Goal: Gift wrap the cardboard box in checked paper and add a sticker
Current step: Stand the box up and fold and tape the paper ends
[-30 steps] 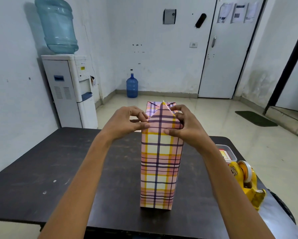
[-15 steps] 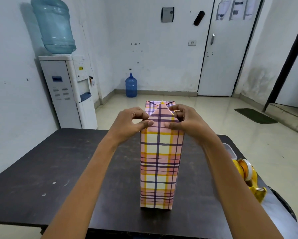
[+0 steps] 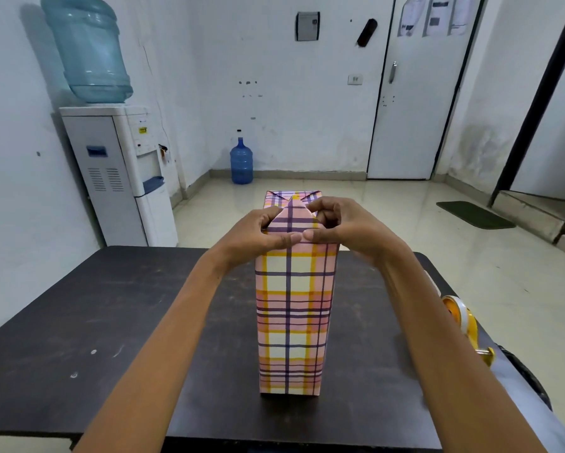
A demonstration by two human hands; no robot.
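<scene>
— Dark wooden table (image 3: 78, 322). What stands on it?
— At its middle, a tall box (image 3: 294, 322), upright, wrapped in checked paper.
— And the hands?
— Curled, the left hand (image 3: 255, 237) and the right hand (image 3: 349, 230) pinch its pointed top flap (image 3: 294, 217), thumb tips nearly meeting.
</scene>
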